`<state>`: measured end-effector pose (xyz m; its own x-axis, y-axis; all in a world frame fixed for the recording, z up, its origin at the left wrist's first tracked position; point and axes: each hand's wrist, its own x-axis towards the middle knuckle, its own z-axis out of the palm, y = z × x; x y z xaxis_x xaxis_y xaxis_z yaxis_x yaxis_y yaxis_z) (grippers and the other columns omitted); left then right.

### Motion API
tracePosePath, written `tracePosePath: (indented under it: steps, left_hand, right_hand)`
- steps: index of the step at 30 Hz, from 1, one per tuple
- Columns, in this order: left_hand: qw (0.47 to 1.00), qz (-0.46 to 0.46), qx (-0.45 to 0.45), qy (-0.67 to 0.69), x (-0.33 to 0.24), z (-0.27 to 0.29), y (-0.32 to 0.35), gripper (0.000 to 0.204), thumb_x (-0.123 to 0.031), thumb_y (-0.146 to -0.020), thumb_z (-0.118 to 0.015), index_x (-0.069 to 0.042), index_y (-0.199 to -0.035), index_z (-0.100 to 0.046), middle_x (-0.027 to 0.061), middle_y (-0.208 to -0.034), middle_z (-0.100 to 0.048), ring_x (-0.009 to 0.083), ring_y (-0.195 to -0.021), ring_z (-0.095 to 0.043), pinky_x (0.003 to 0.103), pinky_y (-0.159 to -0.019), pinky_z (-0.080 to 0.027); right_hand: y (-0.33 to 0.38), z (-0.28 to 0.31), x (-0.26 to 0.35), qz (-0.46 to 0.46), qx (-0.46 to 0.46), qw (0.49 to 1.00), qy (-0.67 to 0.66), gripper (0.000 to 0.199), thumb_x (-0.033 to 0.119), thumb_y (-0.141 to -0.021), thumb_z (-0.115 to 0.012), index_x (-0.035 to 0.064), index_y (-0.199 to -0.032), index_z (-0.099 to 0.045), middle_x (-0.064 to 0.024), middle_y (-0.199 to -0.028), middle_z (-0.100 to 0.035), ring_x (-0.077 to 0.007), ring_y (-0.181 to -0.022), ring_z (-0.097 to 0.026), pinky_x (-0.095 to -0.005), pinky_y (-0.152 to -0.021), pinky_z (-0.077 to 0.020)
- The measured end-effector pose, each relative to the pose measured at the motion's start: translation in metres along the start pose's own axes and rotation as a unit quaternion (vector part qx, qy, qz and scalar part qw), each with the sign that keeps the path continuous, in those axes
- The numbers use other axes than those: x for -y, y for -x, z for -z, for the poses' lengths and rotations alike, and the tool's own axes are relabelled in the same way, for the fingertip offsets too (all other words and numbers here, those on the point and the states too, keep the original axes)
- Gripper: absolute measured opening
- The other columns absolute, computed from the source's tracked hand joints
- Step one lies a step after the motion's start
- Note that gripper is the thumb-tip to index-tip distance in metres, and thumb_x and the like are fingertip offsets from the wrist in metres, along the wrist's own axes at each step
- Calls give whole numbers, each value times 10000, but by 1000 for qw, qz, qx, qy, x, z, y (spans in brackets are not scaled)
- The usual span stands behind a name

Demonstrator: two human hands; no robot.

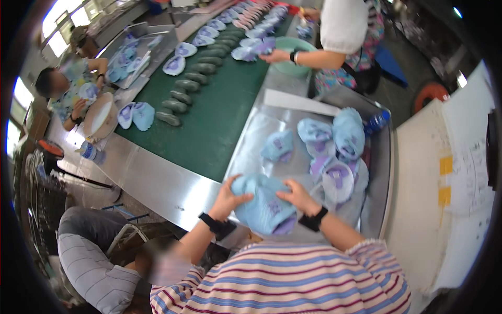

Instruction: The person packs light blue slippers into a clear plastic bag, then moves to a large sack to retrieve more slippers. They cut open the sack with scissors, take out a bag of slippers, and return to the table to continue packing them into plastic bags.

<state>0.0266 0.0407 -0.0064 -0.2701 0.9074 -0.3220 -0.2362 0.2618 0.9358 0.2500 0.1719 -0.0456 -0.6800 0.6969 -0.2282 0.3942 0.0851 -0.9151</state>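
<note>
Hands at a light blue shoe upper (264, 209), seen from the head camera at a steel worktable (251, 131) beside a green conveyor belt (209, 125). Left hand (230, 196) is closed on the upper's left flank, fingers curled over its top edge and thumb pressed into the fabric. Right hand (298, 196) is closed on the opposite flank, fingers folded onto the crown. The upper lies directly between the two hands, in contact with both, with its purple lining (285, 226) turned toward the person's body. Its long axis runs roughly from up-left to down-right, so the left hand sits at the far end and the right hand just above the near, open end; neither hand is clearly nearer, since both already hold it. Each wrist carries a black band.

Beyond the right hand, well apart from it, a heap of similar blue and purple uppers (334, 146) rests on the table; one single upper (277, 146) lies beyond the held piece, between the hands and the heap. Farther along the belt stand a row of dark green shoe lasts (193, 78) and more uppers. A co-worker's hand (272, 56) reaches onto the belt at the far end; another person sits at the far left.
</note>
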Motion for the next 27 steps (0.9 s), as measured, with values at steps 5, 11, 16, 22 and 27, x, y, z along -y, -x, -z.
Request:
tracePosePath:
  steps: [5, 11, 16, 22, 27]
  left_hand:
    - [963, -84, -234, 103, 10, 69, -45, 793, -69, -701, -776, -1, -1356, -335, 137, -1184, -530, 236, -1059, -542, 354, -913, -455]
    - [740, -192, -630, 135, 19, 277, -130, 874, -121, -694, -769, 31, -1381, -250, 198, -1319, -407, 293, -1201, -423, 380, -1029, -333]
    - [784, -208, -584, 2, -74, 344, -147, 931, -205, -735, -731, 40, -1421, -151, 214, -1391, -324, 295, -1252, -377, 367, -1042, -309]
    - [956, -133, 98, -242, -23, 143, -120, 604, -365, -831, -642, -16, -1281, -441, 161, -1276, -480, 262, -1160, -478, 357, -986, -373]
    - [873, -132, 254, -394, 118, -5, -55, 611, -367, -822, -657, -33, -1295, -461, 222, -1222, -536, 360, -1092, -538, 369, -924, -431]
  right_hand:
    - [10, -4, -3, 75, 3, 991, 111, 667, 335, -847, -642, -21, -1322, -336, -206, -1284, -412, -318, -1196, -435, -383, -971, -390]
    - [45, -23, -27, -57, 482, 865, 129, 589, 366, -830, -632, -12, -1247, -459, -216, -1240, -533, -335, -1123, -531, -370, -939, -415]
    - [57, -40, -7, -91, 403, 903, 118, 408, 281, -875, -568, 33, -1194, -514, -186, -1140, -607, -319, -1063, -572, -357, -868, -447]
    - [65, -39, 27, -61, 351, 921, 158, 252, 217, -860, -558, 64, -1050, -622, -207, -994, -634, -361, -897, -606, -376, -781, -477]
    - [60, -35, 45, 43, 238, 957, 162, 256, 204, -838, -557, 48, -1030, -623, -194, -953, -633, -364, -867, -598, -405, -772, -478]
